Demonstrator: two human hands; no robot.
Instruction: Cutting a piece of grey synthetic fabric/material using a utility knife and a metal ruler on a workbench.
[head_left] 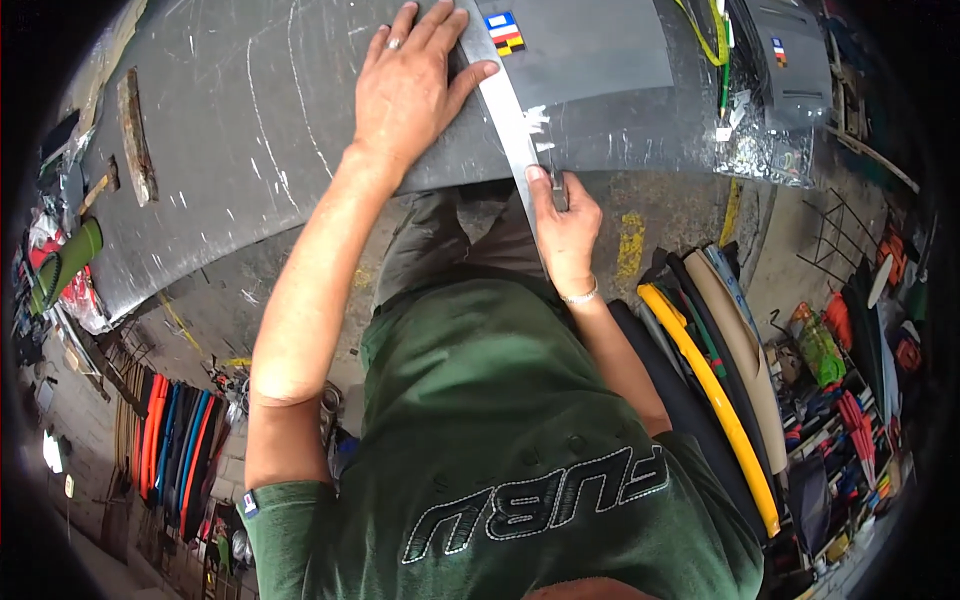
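Left hand (405,100) (ringed) touches straightedge (508,108); right (570,228) holds tool (559,193).

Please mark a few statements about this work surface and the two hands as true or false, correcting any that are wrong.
1. The left hand's thumb touches the metal straightedge. True.
2. The right hand is empty. False: it holds a small grey tool.
3. The ring is on the right hand. False: it is on the left hand.
4. A green pencil lies to the right of the straightedge. True.
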